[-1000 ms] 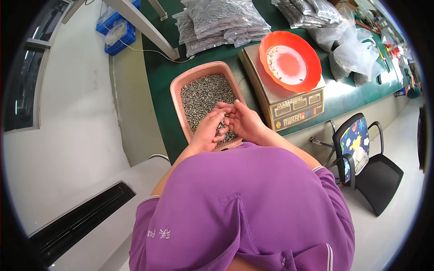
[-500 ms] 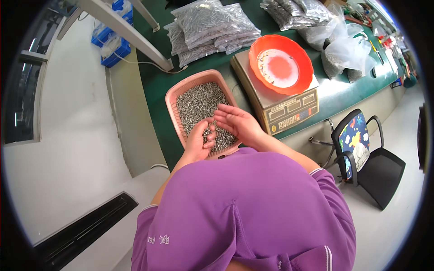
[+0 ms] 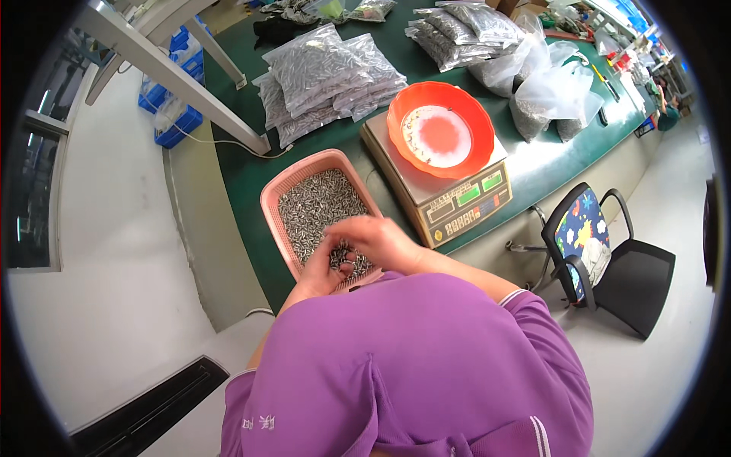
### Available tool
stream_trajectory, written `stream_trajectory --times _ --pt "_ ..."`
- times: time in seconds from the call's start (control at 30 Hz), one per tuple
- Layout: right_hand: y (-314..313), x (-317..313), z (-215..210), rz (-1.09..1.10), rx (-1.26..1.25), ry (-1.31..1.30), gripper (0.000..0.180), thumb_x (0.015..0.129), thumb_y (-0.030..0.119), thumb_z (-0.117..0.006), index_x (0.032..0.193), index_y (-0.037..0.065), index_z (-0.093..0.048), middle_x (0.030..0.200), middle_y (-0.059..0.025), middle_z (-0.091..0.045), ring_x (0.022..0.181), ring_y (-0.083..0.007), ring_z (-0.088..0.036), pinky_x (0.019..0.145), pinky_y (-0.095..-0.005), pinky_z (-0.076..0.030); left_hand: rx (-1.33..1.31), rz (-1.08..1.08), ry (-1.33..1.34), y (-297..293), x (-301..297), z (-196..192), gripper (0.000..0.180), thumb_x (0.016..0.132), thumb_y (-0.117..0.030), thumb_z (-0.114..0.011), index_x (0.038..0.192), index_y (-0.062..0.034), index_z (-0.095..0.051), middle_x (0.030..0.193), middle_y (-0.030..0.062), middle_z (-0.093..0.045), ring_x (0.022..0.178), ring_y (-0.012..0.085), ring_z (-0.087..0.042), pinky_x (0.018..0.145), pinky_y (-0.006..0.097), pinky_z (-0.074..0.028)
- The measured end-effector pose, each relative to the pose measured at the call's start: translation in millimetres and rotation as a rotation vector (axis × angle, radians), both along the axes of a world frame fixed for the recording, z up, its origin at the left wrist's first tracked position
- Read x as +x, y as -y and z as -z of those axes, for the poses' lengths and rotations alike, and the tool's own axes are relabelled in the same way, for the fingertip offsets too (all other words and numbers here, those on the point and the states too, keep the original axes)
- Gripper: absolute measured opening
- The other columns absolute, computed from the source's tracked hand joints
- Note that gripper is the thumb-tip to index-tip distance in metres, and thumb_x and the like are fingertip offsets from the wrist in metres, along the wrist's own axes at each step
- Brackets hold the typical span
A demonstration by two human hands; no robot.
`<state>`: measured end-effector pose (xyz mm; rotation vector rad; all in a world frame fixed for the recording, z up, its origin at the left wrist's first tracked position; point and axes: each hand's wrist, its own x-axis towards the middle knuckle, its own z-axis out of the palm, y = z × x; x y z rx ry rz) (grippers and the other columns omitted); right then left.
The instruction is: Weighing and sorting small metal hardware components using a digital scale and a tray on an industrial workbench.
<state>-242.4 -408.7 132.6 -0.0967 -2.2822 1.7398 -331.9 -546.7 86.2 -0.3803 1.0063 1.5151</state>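
Note:
Small silvery metal pins [image 3: 316, 202] fill a pink perforated plastic basket [image 3: 276, 221]. Over its near end, my left hand [image 3: 321, 268] is cupped with fingers curled around some of the pins. My right hand [image 3: 377, 238] reaches in from the right, its bent fingers pressed together against the top of my left hand. Whatever lies under the right fingertips is hidden. To the right of the basket, an orange scalloped bowl [image 3: 481, 145] sits on a digital scale [image 3: 466, 206], with a few small pieces inside.
Stacked clear bags of metal parts [image 3: 316, 72] lie behind the basket. More filled bags [image 3: 468, 34] and knotted plastic bags [image 3: 552, 103] are farther right on the green table [image 3: 244, 179]. A white metal frame leg [image 3: 213, 107] stands at left; a chair [image 3: 632, 282] is at right.
My right hand has gone from flat, extended fingers to bent fingers over my left hand. The view has shifted, and the scale's display is now lit green.

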Motion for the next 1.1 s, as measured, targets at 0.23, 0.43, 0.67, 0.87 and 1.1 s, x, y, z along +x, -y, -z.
stream_trajectory --times 0.23,0.43,0.67,0.87,1.1 --pt "-47.8 -2.9 -22.2 0.328 -0.179 0.03 0.021 0.082 -0.001 -0.053 0.102 0.001 -0.06 0.087 -0.0031 -0.063 0.083 -0.0103 -0.058 0.078 -0.0243 -0.046 0.066 -0.033 -0.004 -3.9 -6.2 -11.0 0.026 0.089 -0.024 -0.037 0.103 -0.0061 -0.049 0.087 0.0062 -0.049 0.068 0.015 -0.044 0.048 0.02 -0.034" --pt "-122.6 11.7 -19.6 0.62 0.465 0.007 0.032 0.075 -0.007 -0.046 0.101 0.006 -0.062 0.104 -0.0151 -0.059 0.094 -0.0236 -0.06 0.081 -0.0286 -0.046 0.234 -0.057 0.058 6.8 -9.4 -5.4 0.022 0.087 -0.01 -0.038 0.105 -0.0065 -0.05 0.087 0.0044 -0.049 0.068 0.0122 -0.044 0.05 0.019 -0.034" --pt "-44.9 4.1 1.0 0.322 -0.167 0.129 0.029 0.087 0.009 -0.048 0.114 0.002 -0.053 0.112 -0.0064 -0.056 0.106 -0.016 -0.051 0.093 -0.0296 -0.037 0.281 -0.034 -0.024 5.7 -5.0 -26.7 0.02 0.089 -0.013 -0.041 0.107 -0.0072 -0.049 0.085 0.0029 -0.047 0.064 0.0095 -0.042 0.045 0.017 -0.031" --pt "0.5 -1.9 29.4 -0.029 -1.457 0.362 0.041 0.095 0.024 -0.029 0.122 -0.004 -0.04 0.112 -0.0114 -0.051 0.093 -0.0179 -0.05 0.088 -0.0318 -0.041 0.182 0.018 -0.254 -0.4 2.7 -33.6 0.023 0.091 -0.015 -0.043 0.11 -0.0058 -0.05 0.082 0.0013 -0.046 0.059 0.007 -0.041 0.038 0.014 -0.029" --pt "-0.8 -0.6 28.8 -0.039 -1.517 0.315 0.044 0.095 0.026 -0.024 0.124 -0.003 -0.038 0.112 -0.0103 -0.051 0.097 -0.0184 -0.05 0.09 -0.0307 -0.041 0.171 -0.006 -0.219 0.6 2.5 -31.3 0.025 0.092 -0.016 -0.043 0.114 -0.006 -0.049 0.081 0.0015 -0.046 0.058 0.0069 -0.04 0.038 0.014 -0.028"
